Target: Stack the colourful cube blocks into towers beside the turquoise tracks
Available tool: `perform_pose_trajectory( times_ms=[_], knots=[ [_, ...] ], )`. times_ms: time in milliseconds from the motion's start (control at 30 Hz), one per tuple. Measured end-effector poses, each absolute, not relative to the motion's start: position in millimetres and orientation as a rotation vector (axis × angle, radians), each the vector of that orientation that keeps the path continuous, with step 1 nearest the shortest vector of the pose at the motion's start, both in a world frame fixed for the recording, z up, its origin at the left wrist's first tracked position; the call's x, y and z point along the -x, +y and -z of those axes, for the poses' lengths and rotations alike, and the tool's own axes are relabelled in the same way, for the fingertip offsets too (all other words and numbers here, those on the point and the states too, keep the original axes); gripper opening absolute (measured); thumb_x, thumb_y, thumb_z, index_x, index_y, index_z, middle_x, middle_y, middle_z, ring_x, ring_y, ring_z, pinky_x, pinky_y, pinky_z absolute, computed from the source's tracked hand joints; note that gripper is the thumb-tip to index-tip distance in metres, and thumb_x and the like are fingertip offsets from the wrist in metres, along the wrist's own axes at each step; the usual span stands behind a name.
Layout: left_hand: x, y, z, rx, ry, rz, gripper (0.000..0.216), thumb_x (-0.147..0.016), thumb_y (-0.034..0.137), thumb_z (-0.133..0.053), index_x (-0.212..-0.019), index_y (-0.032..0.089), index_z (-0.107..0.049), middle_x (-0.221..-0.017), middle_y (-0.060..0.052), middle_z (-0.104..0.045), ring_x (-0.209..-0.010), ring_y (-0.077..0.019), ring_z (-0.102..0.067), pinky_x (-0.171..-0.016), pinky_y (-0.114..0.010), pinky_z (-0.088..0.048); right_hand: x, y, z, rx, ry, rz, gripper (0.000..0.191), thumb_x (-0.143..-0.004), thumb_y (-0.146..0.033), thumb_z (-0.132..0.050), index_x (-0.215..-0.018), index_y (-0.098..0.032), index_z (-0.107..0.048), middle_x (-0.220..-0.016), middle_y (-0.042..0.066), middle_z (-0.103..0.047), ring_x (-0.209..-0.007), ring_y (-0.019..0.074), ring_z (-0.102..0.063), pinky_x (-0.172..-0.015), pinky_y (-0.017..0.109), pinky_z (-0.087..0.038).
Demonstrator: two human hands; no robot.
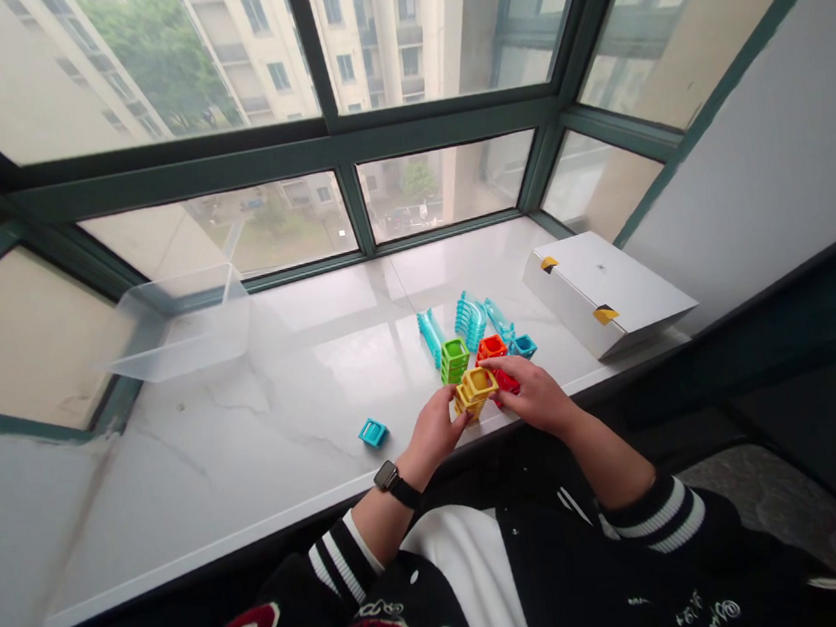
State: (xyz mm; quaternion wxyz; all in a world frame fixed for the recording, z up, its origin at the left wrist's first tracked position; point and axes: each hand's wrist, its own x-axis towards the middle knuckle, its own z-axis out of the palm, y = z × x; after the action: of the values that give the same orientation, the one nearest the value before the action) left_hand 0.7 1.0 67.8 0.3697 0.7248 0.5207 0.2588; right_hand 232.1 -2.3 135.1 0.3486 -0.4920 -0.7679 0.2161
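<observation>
Between my two hands are yellow hollow toy blocks (475, 389), which look joined or stacked. My left hand (437, 428), with a watch on the wrist, closes on their left side. Fingers of my right hand (534, 397) grip the right side. Just behind stands a stack of green blocks (455, 360). Red blocks (507, 382) and an orange-red one (491, 347) sit beside and partly behind my right hand. A blue block (522, 346) lies to their right. Farther back are clear turquoise track-like pieces (470, 322). One turquoise block (373, 433) lies apart, left of my left hand.
All this lies on a white marble-patterned sill (286, 419) below green-framed windows. A clear plastic bin (193, 329) stands at the back left. To the right is a white box (611, 286) with yellow-and-black tabs. The sill's front edge runs close to my body.
</observation>
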Motion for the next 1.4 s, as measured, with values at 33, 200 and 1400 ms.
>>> perform_pose_trajectory(
  times_ms=[33,200,1400],
  knots=[
    [0,1,-66,-1.873,1.336,-0.661,0.041,-0.089,0.021,-0.075,-0.128,0.023,-0.063,-0.131,-0.010,-0.073,-0.122,-0.0306,-0.069,-0.108,-0.047,-0.054,-231,-1,-134,1.274,-1.999,-0.555,0.048,-0.088,-0.020,-0.070,-0.135,-0.028,-0.069,-0.131,0.009,-0.075,-0.124,0.0301,-0.069,-0.112,0.051,-0.054],
    [2,2,-62,-1.905,1.309,-0.679,0.037,-0.090,0.023,-0.074,-0.126,0.023,-0.064,-0.128,-0.009,-0.074,-0.120,-0.0294,-0.071,-0.105,-0.045,-0.056,-227,3,-128,1.277,-2.047,-0.565,0.051,-0.087,-0.017,-0.071,-0.136,-0.029,-0.069,-0.132,0.008,-0.074,-0.124,0.0305,-0.069,-0.113,0.053,-0.053],
    [4,1,-58,-2.000,1.297,-0.654,0.047,-0.095,0.028,-0.067,-0.141,0.025,-0.057,-0.135,-0.012,-0.072,-0.115,-0.0273,-0.073,-0.102,-0.044,-0.058,-231,17,-110,1.294,-2.159,-0.537,0.054,-0.085,-0.016,-0.078,-0.137,-0.028,-0.069,-0.130,0.008,-0.077,-0.119,0.0315,-0.071,-0.108,0.054,-0.053]
  ],
)
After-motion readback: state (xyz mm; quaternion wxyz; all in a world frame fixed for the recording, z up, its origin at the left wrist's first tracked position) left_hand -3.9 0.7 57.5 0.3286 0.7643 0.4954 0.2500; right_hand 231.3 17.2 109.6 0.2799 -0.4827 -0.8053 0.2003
